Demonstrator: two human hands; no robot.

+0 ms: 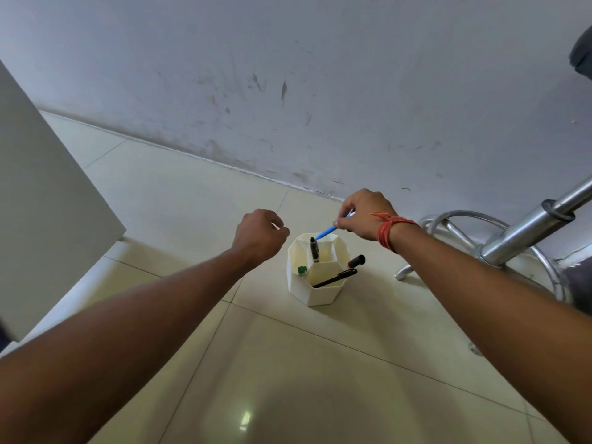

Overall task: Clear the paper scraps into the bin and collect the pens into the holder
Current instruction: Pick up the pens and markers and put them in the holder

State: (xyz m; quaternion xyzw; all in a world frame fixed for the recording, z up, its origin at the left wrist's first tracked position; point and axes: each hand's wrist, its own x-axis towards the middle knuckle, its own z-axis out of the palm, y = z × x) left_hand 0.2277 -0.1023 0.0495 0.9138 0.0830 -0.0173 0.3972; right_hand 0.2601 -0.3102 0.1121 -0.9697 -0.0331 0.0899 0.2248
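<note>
A white faceted pen holder (323, 293) stands on the tiled floor. In it are a black pen (314, 249) upright, a black pen (336, 278) leaning right, a black marker (356, 261) and a green-capped item (301, 270). My right hand (365, 216), with a red thread on the wrist, pinches a blue pen (326, 232) whose tip points down into the holder's back compartment. My left hand (261, 235) hovers left of the holder with fingers curled shut and nothing visible in it. No paper scraps or bin are in view.
A chrome stool base and post (519, 238) stand close on the right. A white panel (48, 203) rises at the left. A scuffed white wall (288, 91) runs behind the holder. Beige floor tiles (288, 379) spread in front.
</note>
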